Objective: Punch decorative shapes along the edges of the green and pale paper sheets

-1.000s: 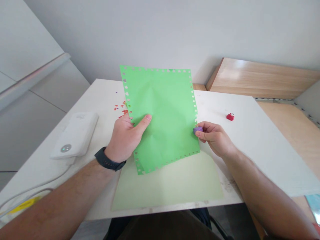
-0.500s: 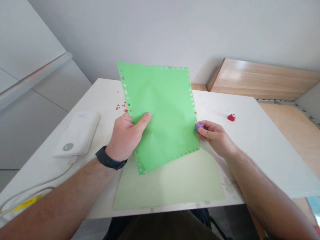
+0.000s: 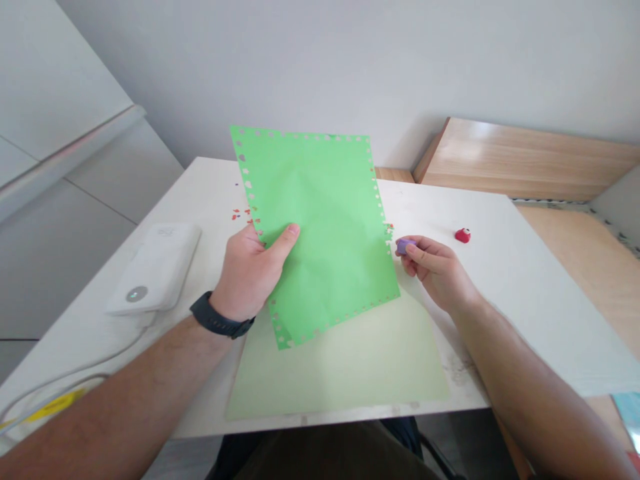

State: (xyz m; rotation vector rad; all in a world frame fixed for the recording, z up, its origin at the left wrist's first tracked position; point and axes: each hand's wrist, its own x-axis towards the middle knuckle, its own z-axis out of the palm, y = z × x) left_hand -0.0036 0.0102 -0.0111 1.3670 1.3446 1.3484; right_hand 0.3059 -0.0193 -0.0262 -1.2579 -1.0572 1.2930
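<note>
My left hand (image 3: 247,273) grips the lower left edge of a green paper sheet (image 3: 320,227), thumb on top, and holds it raised and tilted above the table. Small punched shapes run along the sheet's edges. My right hand (image 3: 437,270) pinches a small purple craft punch (image 3: 406,247) between thumb and fingers. The punch sits just off the sheet's right edge, with a narrow gap between them. A small red craft punch (image 3: 463,235) stands on the table to the right of my right hand, not touching it.
A pale green paper sheet (image 3: 340,367) lies on the white table (image 3: 450,320) under the raised sheet. Red and purple paper bits (image 3: 243,213) are scattered at the left. A white power bank (image 3: 153,270) with a cable (image 3: 75,377) lies near the left edge.
My right hand and the purple punch have moved off the sheet's right edge, slightly right and up. The top of the green sheet has shifted a little left.
</note>
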